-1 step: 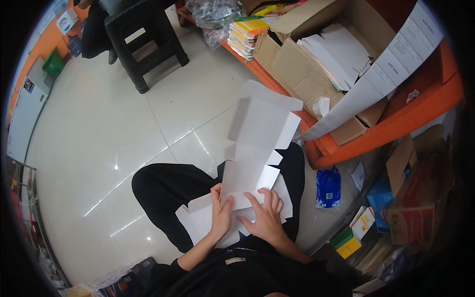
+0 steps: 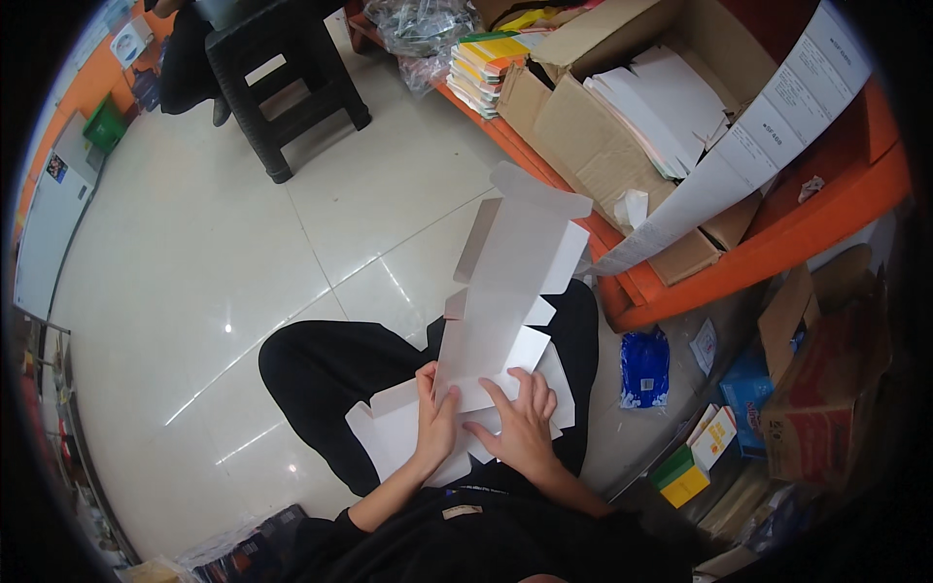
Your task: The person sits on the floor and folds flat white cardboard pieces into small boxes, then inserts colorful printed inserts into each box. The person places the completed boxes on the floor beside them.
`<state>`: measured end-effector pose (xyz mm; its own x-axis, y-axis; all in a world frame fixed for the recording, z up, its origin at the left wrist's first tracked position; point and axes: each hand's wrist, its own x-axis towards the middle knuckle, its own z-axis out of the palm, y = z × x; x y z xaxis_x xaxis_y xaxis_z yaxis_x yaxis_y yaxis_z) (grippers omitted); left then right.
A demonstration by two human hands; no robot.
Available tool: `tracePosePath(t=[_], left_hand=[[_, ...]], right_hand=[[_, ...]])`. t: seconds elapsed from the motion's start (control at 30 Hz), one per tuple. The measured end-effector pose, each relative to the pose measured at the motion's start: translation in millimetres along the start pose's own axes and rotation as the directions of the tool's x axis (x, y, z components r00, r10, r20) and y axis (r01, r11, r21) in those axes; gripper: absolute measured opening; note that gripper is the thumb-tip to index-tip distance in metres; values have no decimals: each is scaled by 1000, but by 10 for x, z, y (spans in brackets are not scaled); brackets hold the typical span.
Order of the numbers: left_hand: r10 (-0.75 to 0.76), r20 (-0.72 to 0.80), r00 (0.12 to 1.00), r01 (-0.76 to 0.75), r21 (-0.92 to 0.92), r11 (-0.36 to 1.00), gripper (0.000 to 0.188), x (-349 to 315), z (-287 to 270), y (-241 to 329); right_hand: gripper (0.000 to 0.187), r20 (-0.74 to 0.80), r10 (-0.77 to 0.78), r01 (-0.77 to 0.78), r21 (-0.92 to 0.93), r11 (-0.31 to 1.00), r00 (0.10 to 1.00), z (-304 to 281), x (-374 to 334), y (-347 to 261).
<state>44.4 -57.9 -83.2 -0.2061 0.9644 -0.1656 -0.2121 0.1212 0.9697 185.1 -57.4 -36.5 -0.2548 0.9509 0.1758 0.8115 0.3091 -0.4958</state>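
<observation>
White carton (image 2: pixel 501 301), left hand (image 2: pixel 437 416) pinching its edge, right hand (image 2: pixel 523 428) spread (touching it), most stretching beyond both toward one o'clock.

Pale, glossy floor tiles (image 2: pixel 194 291) spread across the room, split by thin dark joints and crossed by bright streaks and small spots of reflected light. At the floor's far edge stands a black stool (image 2: pixel 284 92). A low orange bench (image 2: pixel 663 303) runs along the right edge. By the left edge are a white panel (image 2: pixel 53 214), a green bin (image 2: pixel 105 123) and an orange wall (image 2: pixel 86 70).
</observation>
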Motion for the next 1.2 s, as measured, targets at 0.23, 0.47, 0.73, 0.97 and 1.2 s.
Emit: tracePosePath(t=[0.23, 0.47, 0.73, 0.97, 1.2], left_hand=[[-53, 108, 993, 7, 391, 921, 26, -60, -16, 335], [-53, 179, 982, -22, 394, 919, 27, -20, -241, 409], [-145, 133, 981, 105, 269, 958, 19, 76, -405, 310], [-272, 204, 940, 233, 194, 953, 20, -22, -421, 366], [-271, 171, 947, 237, 193, 952, 27, -106, -279, 388]], right_hand=[[47, 81, -69, 59, 112, 992, 994, 142, 32, -44], [32, -36, -388, 371, 391, 842, 921, 330, 37, 109], [12, -21, -234, 217, 458, 862, 972, 267, 51, 63], [13, 123, 168, -208, 626, 752, 978, 295, -12, 84], [18, 450, 223, -491, 852, 182, 865, 359, -31, 237]])
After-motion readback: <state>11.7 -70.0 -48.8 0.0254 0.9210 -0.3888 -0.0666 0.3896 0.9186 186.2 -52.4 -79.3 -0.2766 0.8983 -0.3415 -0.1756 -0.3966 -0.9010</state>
